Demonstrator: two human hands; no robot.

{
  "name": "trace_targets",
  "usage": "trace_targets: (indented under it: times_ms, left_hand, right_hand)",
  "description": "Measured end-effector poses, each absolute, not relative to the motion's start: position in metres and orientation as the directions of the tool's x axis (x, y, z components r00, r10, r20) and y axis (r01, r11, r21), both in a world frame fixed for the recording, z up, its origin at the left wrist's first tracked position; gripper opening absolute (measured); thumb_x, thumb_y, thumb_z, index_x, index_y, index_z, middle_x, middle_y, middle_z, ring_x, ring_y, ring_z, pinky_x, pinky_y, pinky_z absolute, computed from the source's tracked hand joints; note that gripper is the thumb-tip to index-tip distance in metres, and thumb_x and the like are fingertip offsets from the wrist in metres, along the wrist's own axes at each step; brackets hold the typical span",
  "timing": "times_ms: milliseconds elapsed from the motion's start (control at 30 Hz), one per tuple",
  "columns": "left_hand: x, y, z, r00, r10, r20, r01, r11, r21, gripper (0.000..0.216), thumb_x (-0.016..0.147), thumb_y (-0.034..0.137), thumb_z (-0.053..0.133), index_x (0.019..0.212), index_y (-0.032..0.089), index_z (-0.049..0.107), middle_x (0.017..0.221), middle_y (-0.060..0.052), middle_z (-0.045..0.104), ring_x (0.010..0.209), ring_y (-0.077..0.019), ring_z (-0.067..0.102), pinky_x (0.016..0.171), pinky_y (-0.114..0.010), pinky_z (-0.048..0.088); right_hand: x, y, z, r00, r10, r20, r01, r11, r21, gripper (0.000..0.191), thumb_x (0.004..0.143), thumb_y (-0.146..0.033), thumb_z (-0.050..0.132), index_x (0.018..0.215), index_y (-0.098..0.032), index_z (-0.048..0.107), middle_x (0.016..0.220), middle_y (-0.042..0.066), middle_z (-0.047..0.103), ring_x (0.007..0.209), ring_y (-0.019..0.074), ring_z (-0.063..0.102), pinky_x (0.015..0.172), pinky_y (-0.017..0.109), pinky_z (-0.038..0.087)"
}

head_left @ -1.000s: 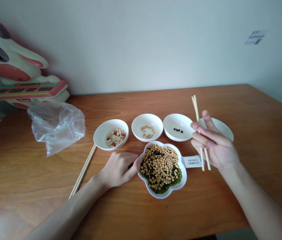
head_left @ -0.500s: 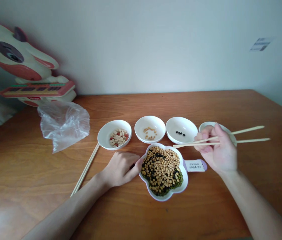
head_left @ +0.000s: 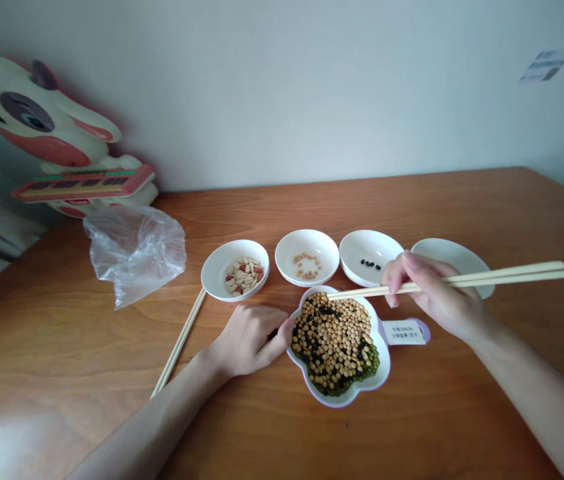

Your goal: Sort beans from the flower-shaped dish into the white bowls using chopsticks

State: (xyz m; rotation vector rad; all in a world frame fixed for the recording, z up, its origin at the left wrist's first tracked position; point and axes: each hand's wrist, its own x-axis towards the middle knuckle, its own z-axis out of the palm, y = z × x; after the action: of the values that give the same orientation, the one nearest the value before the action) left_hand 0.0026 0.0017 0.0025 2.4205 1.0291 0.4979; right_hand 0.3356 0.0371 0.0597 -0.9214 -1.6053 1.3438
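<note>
My right hand (head_left: 437, 297) is closed round a pair of wooden chopsticks (head_left: 512, 272). Their tips are close together over the far edge of a flower-shaped bowl (head_left: 383, 373), by the soybeans; whether they pinch a bean I cannot tell. Pale soybeans (head_left: 339, 337), black beans and green mung beans lie mixed in this white, purple-rimmed bowl, whose labelled handle (head_left: 405, 332) points right. At the bowl's left rim, my left hand (head_left: 249, 340) grips the edge with thumb and curled fingers.
Behind stand white bowls with peanuts (head_left: 243, 275), soybeans (head_left: 307, 265) and black beans (head_left: 371, 264), plus a white bowl (head_left: 447, 253) partly hidden by my right hand. A second chopstick pair (head_left: 179, 343), a plastic bag (head_left: 137, 250) and a cow toy (head_left: 87, 167) are at left.
The chopstick tips have come together and moved left over the flower-shaped bowl. My right hand has turned palm-down. My left hand stays at the rim; the whole view has shifted slightly.
</note>
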Motion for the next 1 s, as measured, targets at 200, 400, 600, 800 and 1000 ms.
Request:
trace_targets:
  times_ms: [200, 400, 600, 800, 1000]
  left_hand:
    - [0.003, 0.004, 0.002, 0.655, 0.74, 0.153, 0.578, -0.622, 0.529, 0.043, 0.11, 0.03, 0.035, 0.071, 0.019, 0.048, 0.065, -0.001, 0.058, 0.058, -0.0127, 0.05, 0.061, -0.03, 0.034]
    - [0.002, 0.003, 0.0, 0.668, 0.728, 0.154, 0.559, -0.627, 0.542, 0.042, 0.11, 0.029, 0.035, 0.072, 0.019, 0.048, 0.064, -0.002, 0.058, 0.057, -0.0128, 0.05, 0.06, -0.029, 0.036]
    - [0.003, 0.001, 0.001, 0.663, 0.731, 0.163, 0.571, -0.634, 0.521, 0.041, 0.11, 0.029, 0.035, 0.073, 0.019, 0.049, 0.066, -0.001, 0.058, 0.059, -0.0129, 0.051, 0.061, -0.03, 0.035]
    - [0.003, 0.001, 0.004, 0.646, 0.745, 0.166, 0.586, -0.623, 0.518, 0.042, 0.11, 0.03, 0.036, 0.072, 0.019, 0.051, 0.065, -0.002, 0.058, 0.059, -0.0136, 0.052, 0.062, -0.03, 0.036]
    - [0.003, 0.001, 0.004, 0.651, 0.745, 0.148, 0.582, -0.614, 0.534, 0.041, 0.11, 0.03, 0.036, 0.072, 0.019, 0.047, 0.066, -0.001, 0.057, 0.059, -0.0133, 0.049, 0.062, -0.029, 0.035]
  right_hand:
    - [0.327, 0.027, 0.06, -0.474, 0.873, 0.115, 0.126, 0.197, -0.972, 0.057, 0.111, -0.057, 0.033, 0.086, -0.024, 0.072, 0.071, 0.004, 0.063, 0.067, 0.0198, 0.06, 0.063, 0.033, 0.05]
    - [0.333, 0.009, 0.051, -0.51, 0.852, 0.12, 0.223, 0.266, -0.938, 0.04, 0.11, -0.047, 0.045, 0.087, -0.024, 0.068, 0.081, 0.005, 0.069, 0.078, 0.0216, 0.065, 0.069, 0.033, 0.05]
    - [0.333, 0.009, 0.044, -0.445, 0.893, 0.071, 0.092, 0.124, -0.988, 0.061, 0.112, -0.054, 0.023, 0.084, -0.024, 0.069, 0.078, 0.007, 0.063, 0.078, 0.0241, 0.061, 0.071, 0.037, 0.049]
    - [0.33, -0.005, 0.047, -0.508, 0.855, 0.102, 0.172, 0.217, -0.961, 0.066, 0.108, -0.065, 0.02, 0.088, -0.025, 0.069, 0.082, 0.008, 0.065, 0.075, 0.0249, 0.061, 0.067, 0.038, 0.048]
    - [0.329, -0.001, 0.048, -0.478, 0.873, 0.096, 0.248, 0.238, -0.939, 0.057, 0.109, -0.06, 0.034, 0.085, -0.025, 0.071, 0.077, 0.007, 0.066, 0.068, 0.0234, 0.061, 0.063, 0.038, 0.047]
